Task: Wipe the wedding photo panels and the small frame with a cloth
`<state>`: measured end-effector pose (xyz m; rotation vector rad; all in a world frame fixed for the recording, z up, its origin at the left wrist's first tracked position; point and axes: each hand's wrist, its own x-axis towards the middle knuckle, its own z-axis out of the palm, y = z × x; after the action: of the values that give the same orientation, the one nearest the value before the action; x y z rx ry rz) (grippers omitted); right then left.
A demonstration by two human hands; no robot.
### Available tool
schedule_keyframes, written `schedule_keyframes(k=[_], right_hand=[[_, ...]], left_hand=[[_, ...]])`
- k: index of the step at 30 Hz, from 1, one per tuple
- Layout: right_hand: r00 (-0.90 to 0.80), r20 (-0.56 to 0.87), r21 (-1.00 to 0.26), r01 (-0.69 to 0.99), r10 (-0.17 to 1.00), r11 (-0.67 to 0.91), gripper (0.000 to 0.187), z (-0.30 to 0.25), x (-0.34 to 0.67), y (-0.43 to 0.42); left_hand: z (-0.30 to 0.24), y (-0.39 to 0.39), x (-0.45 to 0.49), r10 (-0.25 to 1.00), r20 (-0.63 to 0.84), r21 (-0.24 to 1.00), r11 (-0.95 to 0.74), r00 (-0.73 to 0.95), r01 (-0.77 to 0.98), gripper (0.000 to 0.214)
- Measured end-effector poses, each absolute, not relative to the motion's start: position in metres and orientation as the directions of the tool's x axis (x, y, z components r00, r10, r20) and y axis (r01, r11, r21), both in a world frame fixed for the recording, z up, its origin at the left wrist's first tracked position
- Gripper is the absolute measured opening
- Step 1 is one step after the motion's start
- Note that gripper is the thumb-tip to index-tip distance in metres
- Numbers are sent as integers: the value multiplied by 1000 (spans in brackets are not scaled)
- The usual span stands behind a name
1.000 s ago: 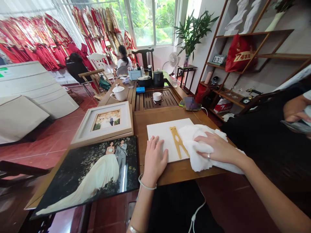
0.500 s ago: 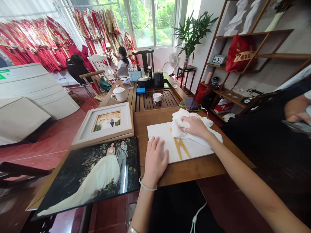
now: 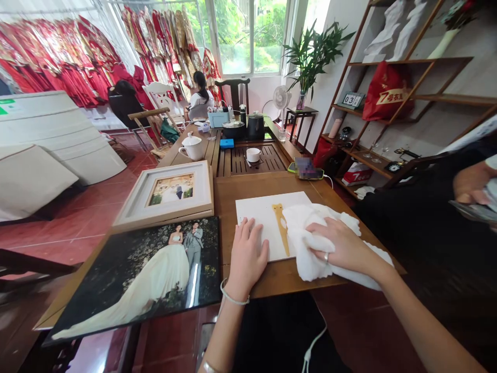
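A white board (image 3: 252, 204) lies flat on the wooden table, with a tan, leg-shaped piece (image 3: 281, 223) on its face; the cloth covers part of both. My left hand (image 3: 248, 247) rests on the board's left edge, fingers spread and flat. Under my right hand (image 3: 341, 243) a bunched white cloth (image 3: 310, 233) is gripped and pressed at the board's right side, some of it spilling over the table's near edge. Left of my left hand lies a large glossy wedding photo panel (image 3: 155, 274). Behind that panel sits a light wooden framed photo (image 3: 166, 191).
Further back on the table are a phone (image 3: 306, 170) with a cable, a white lidded cup (image 3: 192, 147), a small white cup (image 3: 253, 154) on a slatted tea tray and a dark kettle (image 3: 256, 126). Another person's hand (image 3: 471, 184) shows at the right edge. A person sits at the far end.
My right hand and the cloth have moved right and towards me, uncovering the upper part of the tan piece and covering its lower right leg. My left hand has stayed in place.
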<state>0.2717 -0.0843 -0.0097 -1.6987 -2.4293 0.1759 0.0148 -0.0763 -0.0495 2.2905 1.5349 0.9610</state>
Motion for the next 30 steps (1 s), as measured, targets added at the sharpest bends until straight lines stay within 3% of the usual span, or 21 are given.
schedule_keyframes(k=[9,14,21,26,30], right_hand=[[-158,178,-200,961,971,193,32,-18,286,-35],[-120,128,-204,968,984,145,30,-10,276,12],[-208,119,-227,946,971,230,30,2,261,38],[-367,124,-280,879,922,387,42,3,232,23],[-492,93,-183,846,866,500,42,2,210,-7]], left_hand=[[-48,-77,15,885,398,511,-434,243,742,32],[-48,-77,14,877,417,507,-442,239,740,31],[-48,-76,14,876,415,509,-446,244,736,32],[-49,-76,14,877,414,525,-448,243,724,31],[-48,-77,13,885,388,531,-443,258,722,37]])
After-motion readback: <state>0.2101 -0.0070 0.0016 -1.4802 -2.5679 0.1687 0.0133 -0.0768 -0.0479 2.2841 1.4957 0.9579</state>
